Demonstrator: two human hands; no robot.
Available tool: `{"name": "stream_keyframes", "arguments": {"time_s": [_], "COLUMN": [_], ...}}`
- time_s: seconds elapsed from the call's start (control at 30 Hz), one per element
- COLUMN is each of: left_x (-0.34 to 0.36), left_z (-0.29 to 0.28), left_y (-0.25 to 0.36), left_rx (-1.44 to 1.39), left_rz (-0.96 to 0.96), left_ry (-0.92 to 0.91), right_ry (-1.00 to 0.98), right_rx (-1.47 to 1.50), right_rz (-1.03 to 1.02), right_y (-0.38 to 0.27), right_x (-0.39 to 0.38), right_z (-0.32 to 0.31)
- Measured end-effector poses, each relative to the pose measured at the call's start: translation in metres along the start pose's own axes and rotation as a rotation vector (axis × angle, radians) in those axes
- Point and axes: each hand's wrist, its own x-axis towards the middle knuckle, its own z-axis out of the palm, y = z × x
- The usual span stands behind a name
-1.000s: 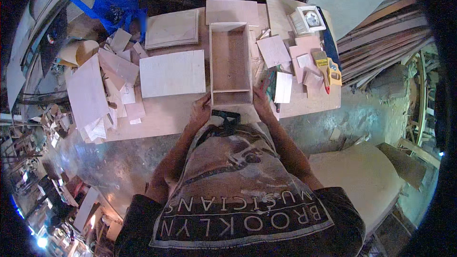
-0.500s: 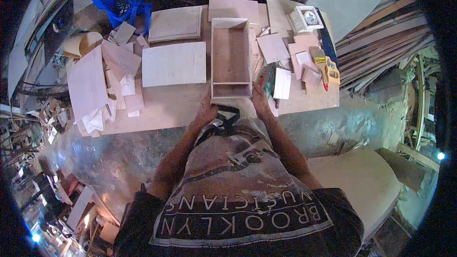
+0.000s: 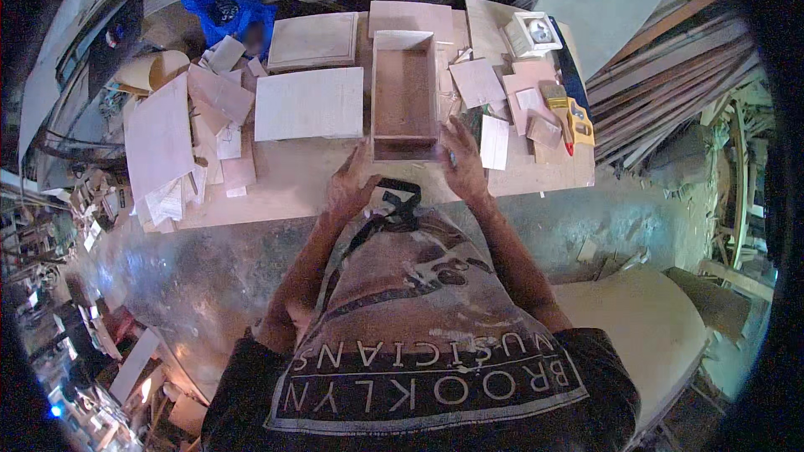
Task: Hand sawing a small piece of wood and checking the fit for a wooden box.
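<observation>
A wooden open-top box (image 3: 404,88) with a narrow section at its near end lies lengthwise on the worktable (image 3: 293,205). My left hand (image 3: 352,180) is open just below the box's near left corner, fingers extended. Beside the near right corner, my right hand (image 3: 461,159) has its fingers apart, holding nothing. A white board (image 3: 308,102) lies left of the box, with a bevel-edged panel (image 3: 311,38) behind it. Small pink and white wood pieces (image 3: 476,79) lie to the right. The apron's black strap (image 3: 400,192) is between my forearms.
Board offcuts (image 3: 157,130) are piled at the left, a blue bag (image 3: 219,8) behind them. A paintbrush (image 3: 554,96), a yellow-handled saw (image 3: 579,121) and a framed white object (image 3: 538,33) are at the right. Wood strips (image 3: 653,92) lie beyond. A large board (image 3: 636,318) is at lower right.
Both my hands have come off the box's near corners and loosened, with the right fingers now spread. The box appears slightly higher in the picture, along with the table and surroundings.
</observation>
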Motion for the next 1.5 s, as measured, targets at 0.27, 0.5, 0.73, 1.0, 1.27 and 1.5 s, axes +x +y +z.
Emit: {"name": "stream_keyframes", "arguments": {"time_s": [0.27, 0.5, 0.73, 1.0, 1.27, 1.5], "left_x": [0.015, 0.016, 0.019, 0.021, 0.022, 0.028], "left_z": [-0.004, 0.005, 0.008, 0.001, -0.007, -0.022], "left_y": [0.005, -0.01, -0.016, -0.004, -0.003, 0.015], "left_rx": [0.247, 0.393, 0.368, 0.348, 0.273, 0.152], "left_rz": [0.053, 0.136, 0.22, 0.113, 0.081, 0.08], "left_ry": [-0.142, -0.072, -0.014, -0.116, -0.164, -0.199], "right_ry": [-0.106, -0.135, -0.136, -0.133, -0.143, -0.17], "right_rx": [-0.212, -0.233, -0.205, -0.223, -0.186, -0.12], "right_rz": [-0.019, 0.006, 0.032, 0.019, 0.001, 0.043], "right_y": [-0.017, -0.008, -0.009, -0.003, -0.009, 0.008], "right_x": [-0.018, -0.018, -0.019, -0.019, -0.012, -0.02], "right_z": [0.005, 0.01, 0.011, 0.012, 0.008, 0.009]}}
